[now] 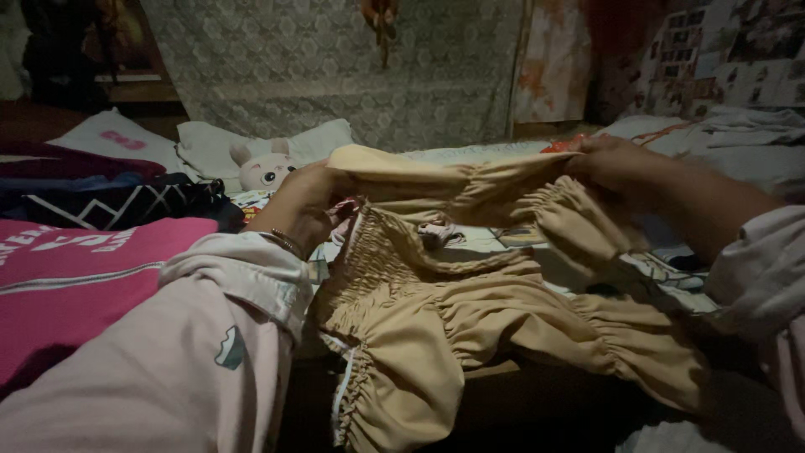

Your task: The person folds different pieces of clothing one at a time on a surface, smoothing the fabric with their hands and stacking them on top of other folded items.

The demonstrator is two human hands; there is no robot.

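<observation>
Head view: both hands pinch the tan gathered cotton garment (pixel 470 310); left hand (pixel 306 205) and right hand (pixel 612 164) close tightly on its upper edge, stretching it taut between them.

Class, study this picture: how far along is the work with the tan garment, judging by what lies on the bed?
Looks done: a pink garment and a dark patterned one lie flat at the left. In hand: the left hand and right hand hold up one gathered edge of the tan garment. Left: the tan garment is crumpled, not flat, and pale clothes lie loose at the right.
</observation>
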